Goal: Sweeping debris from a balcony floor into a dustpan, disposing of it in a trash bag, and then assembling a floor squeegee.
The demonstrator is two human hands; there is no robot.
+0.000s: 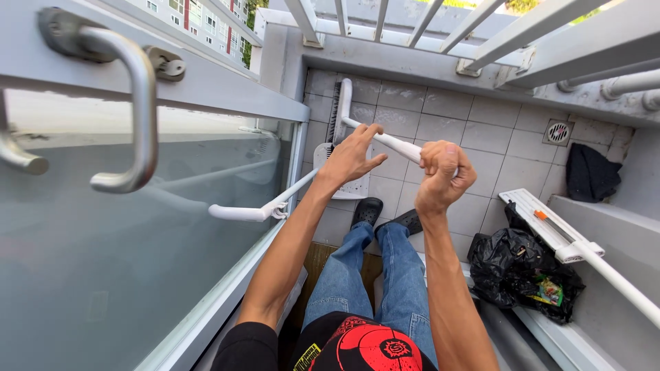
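Note:
A white long-handled broom (342, 103) stands with its brush head on the tiled balcony floor (440, 130) beside a white dustpan (347, 185). My right hand (443, 175) is closed in a fist around the broom's white handle. My left hand (352, 154) has its fingers spread and touches the same handle a little lower down, near the dustpan's long white handle (258, 209). My jeans and black shoes (368, 209) show below the hands.
A frosted glass door with a metal handle (134, 103) fills the left. White railing bars (412, 20) close the far side. A black rubbish bag (522, 268), a white flat mop (560, 237), a dark cloth (590, 173) and a floor drain (557, 132) lie at the right.

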